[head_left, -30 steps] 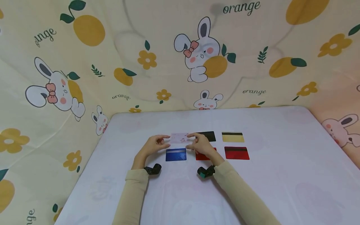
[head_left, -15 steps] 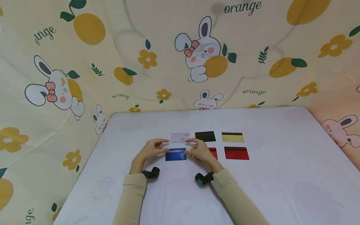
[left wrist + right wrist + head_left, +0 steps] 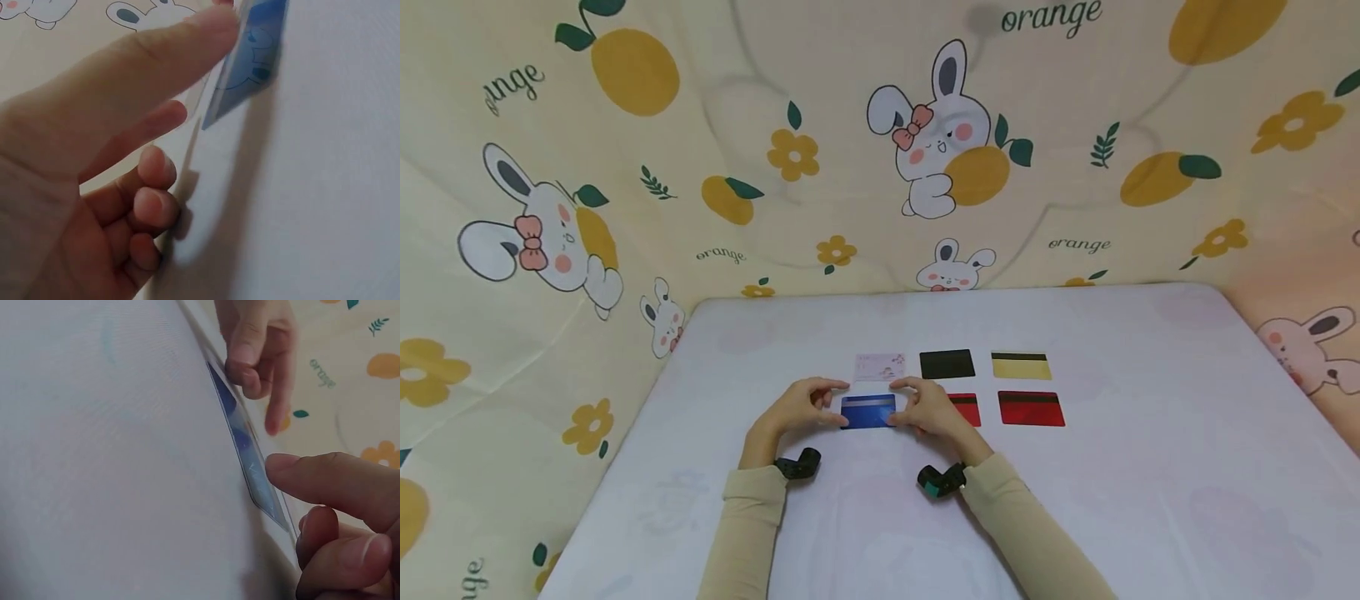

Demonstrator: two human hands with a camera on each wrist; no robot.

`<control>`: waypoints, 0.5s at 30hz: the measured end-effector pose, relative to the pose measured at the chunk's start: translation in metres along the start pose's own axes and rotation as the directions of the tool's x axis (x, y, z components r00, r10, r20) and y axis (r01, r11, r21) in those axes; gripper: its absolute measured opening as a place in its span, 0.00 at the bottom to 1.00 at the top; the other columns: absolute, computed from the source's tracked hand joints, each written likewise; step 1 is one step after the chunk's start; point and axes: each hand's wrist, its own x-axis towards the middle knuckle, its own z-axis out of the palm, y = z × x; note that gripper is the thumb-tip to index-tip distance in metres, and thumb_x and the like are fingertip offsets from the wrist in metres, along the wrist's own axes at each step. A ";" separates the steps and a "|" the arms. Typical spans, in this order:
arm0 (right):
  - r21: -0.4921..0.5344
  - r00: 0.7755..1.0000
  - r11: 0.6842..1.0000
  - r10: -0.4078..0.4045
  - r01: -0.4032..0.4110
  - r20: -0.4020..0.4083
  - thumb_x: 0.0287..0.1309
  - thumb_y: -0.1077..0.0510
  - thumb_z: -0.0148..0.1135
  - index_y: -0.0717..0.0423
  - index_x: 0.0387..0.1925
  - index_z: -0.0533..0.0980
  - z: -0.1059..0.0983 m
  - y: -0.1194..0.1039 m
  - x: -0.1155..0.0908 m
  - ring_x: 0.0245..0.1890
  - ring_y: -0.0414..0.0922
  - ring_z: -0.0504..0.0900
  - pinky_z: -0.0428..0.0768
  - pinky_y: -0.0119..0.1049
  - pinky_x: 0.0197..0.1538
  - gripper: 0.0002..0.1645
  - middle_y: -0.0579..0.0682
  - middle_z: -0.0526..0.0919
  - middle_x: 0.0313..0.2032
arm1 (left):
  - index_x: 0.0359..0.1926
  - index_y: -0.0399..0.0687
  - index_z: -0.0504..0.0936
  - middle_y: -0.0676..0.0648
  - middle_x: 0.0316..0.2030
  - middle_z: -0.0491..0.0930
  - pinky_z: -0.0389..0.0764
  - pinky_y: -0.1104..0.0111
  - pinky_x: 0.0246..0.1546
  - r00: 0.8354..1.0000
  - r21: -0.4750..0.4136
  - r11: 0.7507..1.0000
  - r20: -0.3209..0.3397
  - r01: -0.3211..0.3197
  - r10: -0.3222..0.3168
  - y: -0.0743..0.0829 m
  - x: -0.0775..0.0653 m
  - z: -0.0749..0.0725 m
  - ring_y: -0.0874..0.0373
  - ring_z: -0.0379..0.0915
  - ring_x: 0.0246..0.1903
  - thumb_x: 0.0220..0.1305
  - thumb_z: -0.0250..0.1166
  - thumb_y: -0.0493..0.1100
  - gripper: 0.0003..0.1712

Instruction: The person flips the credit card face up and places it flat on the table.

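A blue card [image 3: 868, 412] with a pale stripe lies flat on the white table, between my two hands. My left hand [image 3: 796, 408] is at its left side, thumb tip by the lower left corner and index finger stretched past the upper one. My right hand [image 3: 929, 410] mirrors this on the right, its thumb at the card's lower right edge. In the left wrist view the thumb [image 3: 156, 56] overlaps the blue card [image 3: 262, 47]. The right wrist view has a fingertip right at the edge of the blue card [image 3: 245, 444]. Neither hand's fingers close round it.
Just behind the blue card lies a pale pink card [image 3: 880, 367]. To the right are a black card [image 3: 947, 364], a gold card [image 3: 1020, 367] and a red card [image 3: 1032, 408]. Another red card [image 3: 967, 408] is partly hidden by my right hand. A patterned cloth [image 3: 820, 200] hangs behind the table.
Both hands have come from the sides of the pale pink card toward me, down to the sides of the blue card. The pink card stays in the back row; the black card is now uncovered.
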 end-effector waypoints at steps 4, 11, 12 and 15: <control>-0.017 1.000 1.000 0.012 -0.012 0.004 0.44 0.61 0.75 0.53 0.56 0.75 0.000 -0.002 -0.002 0.08 0.38 0.64 0.63 0.28 0.17 0.33 0.44 0.68 0.12 | 0.57 0.46 0.79 0.51 0.29 0.66 0.64 0.72 0.34 1.000 0.016 1.000 0.015 0.018 -0.018 -0.001 -0.002 0.000 0.60 0.62 0.31 0.42 0.79 0.45 0.37; -0.034 0.999 0.999 0.037 -0.037 0.007 0.43 0.62 0.76 0.53 0.55 0.76 -0.001 -0.003 -0.003 0.08 0.39 0.65 0.62 0.28 0.17 0.34 0.45 0.67 0.12 | 0.55 0.45 0.80 0.51 0.29 0.65 0.64 0.72 0.34 1.000 0.027 1.000 0.025 0.006 -0.006 -0.002 0.000 0.001 0.60 0.62 0.31 0.42 0.79 0.42 0.35; -0.036 0.999 0.999 0.032 -0.032 0.006 0.43 0.62 0.76 0.53 0.55 0.76 -0.001 -0.003 -0.003 0.08 0.39 0.65 0.62 0.27 0.17 0.33 0.45 0.67 0.12 | 0.55 0.45 0.80 0.51 0.29 0.65 0.65 0.72 0.34 1.000 0.024 1.000 0.023 0.008 -0.009 -0.001 0.000 0.001 0.59 0.62 0.31 0.42 0.79 0.42 0.34; -0.041 1.000 0.999 0.021 -0.021 0.001 0.43 0.63 0.75 0.54 0.54 0.77 0.001 -0.004 -0.003 0.08 0.39 0.65 0.62 0.27 0.17 0.32 0.45 0.67 0.13 | 0.54 0.46 0.80 0.51 0.29 0.65 0.65 0.71 0.34 0.999 0.014 1.000 0.018 0.027 -0.027 0.000 0.000 0.002 0.59 0.62 0.31 0.43 0.78 0.42 0.33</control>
